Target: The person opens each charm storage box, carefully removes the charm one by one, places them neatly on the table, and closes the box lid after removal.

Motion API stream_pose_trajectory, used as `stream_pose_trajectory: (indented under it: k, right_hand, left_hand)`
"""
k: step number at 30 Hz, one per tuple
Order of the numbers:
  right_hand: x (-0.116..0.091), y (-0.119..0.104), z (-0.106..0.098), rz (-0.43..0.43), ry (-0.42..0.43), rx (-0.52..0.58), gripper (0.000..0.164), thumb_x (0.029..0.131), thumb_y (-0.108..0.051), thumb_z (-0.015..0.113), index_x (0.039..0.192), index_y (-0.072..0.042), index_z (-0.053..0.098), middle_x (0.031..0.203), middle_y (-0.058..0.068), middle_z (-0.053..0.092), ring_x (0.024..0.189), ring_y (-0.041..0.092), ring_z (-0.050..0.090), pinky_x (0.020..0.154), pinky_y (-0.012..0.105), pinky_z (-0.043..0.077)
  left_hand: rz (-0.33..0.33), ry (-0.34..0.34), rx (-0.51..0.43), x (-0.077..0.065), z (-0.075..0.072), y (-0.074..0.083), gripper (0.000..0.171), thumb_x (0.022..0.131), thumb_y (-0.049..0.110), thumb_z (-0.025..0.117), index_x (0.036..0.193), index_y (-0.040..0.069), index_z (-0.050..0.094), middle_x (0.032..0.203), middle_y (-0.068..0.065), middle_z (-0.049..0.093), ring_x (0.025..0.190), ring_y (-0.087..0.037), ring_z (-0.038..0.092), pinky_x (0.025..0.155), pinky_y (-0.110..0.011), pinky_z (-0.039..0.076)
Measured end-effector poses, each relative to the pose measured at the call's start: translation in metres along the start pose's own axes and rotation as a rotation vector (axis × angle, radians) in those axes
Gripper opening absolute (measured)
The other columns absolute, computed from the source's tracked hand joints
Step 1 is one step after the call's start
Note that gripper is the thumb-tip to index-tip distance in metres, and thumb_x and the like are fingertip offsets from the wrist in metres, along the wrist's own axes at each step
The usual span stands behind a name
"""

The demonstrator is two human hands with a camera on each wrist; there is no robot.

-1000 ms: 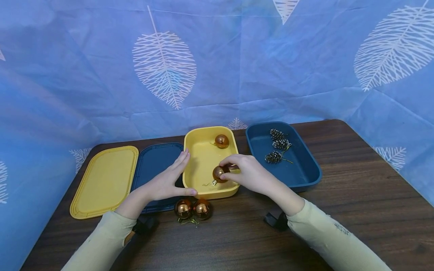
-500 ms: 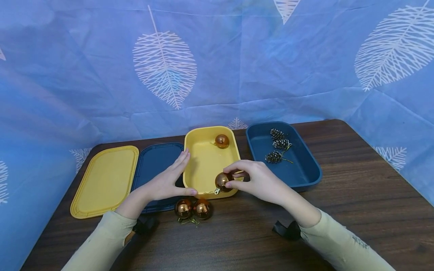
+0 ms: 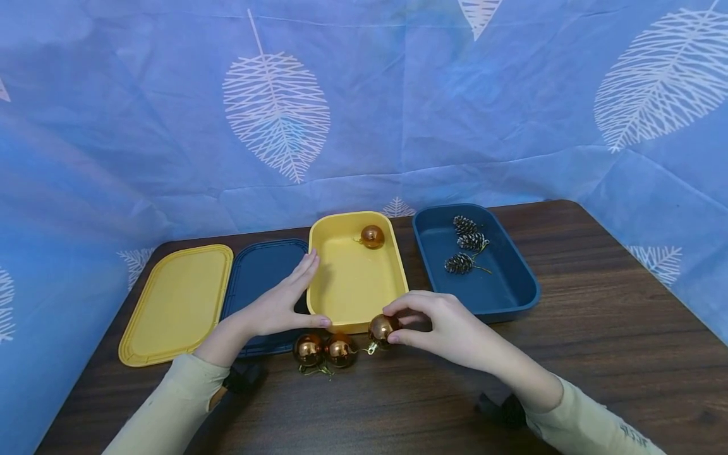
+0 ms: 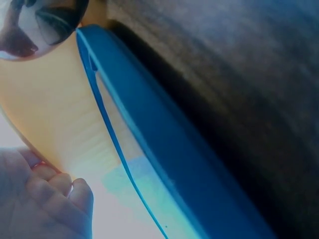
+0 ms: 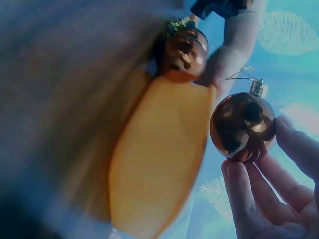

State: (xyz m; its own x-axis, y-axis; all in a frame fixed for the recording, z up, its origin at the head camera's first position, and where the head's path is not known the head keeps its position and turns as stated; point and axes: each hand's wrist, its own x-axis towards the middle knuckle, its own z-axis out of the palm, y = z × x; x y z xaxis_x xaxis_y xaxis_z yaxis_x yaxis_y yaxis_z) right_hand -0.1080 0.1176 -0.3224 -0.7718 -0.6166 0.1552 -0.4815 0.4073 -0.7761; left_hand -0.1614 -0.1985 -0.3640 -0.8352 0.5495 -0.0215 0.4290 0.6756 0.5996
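My right hand (image 3: 440, 325) pinches a shiny copper-coloured bauble (image 3: 382, 329) between thumb and fingertips, at the near right corner of the yellow box (image 3: 351, 287). The right wrist view shows this bauble (image 5: 242, 127) with its metal cap and thin gold loop pointing up. My left hand (image 3: 275, 309) lies along the box's left side, fingers stretched out and thumb at the near corner. Another bauble (image 3: 372, 237) sits inside the box at its far end. Two more, a left bauble (image 3: 308, 351) and a right bauble (image 3: 340, 351), lie side by side in front of the box.
To the right stands a dark blue box (image 3: 506, 278) with three pine cones (image 3: 471, 242) in it. On the left, a yellow lid (image 3: 176, 303) lies beside a dark blue lid (image 3: 267, 268), partly covered by my left hand. A blue leaf-patterned cloth (image 3: 364, 114) hangs behind the wooden table (image 3: 597, 316).
My right hand has drawn the bauble out from inside the yellow box, toward me and slightly right, to its near corner. The left hand has stayed in place.
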Motion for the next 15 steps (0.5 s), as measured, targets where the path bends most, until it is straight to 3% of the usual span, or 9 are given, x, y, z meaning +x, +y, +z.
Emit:
stream_pose_trajectory:
  k: [9,15]
  right_hand:
    - [-0.009,0.008,0.014,0.034,-0.053,0.044,0.029,0.087,-0.027,0.071,0.111,-0.011,0.066,0.109,0.002,0.064,0.099,0.015,0.066,0.079,0.023,0.052]
    - [-0.007,0.011,0.022,0.009,-0.04,-0.108,0.027,0.086,-0.025,0.072,0.108,-0.012,0.066,0.105,-0.002,0.065,0.096,0.011,0.064,0.078,0.021,0.052]
  left_hand:
    - [0.025,0.005,0.007,-0.001,0.0,0.003,0.111,0.08,0.056,0.069,0.153,0.018,-0.006,0.159,-0.004,-0.012,0.144,-0.026,-0.007,0.11,-0.057,0.017]
    - [0.022,0.006,0.0,-0.001,0.001,0.003,0.112,0.08,0.056,0.07,0.153,0.018,-0.006,0.159,-0.003,-0.011,0.144,-0.022,-0.01,0.11,-0.058,0.016]
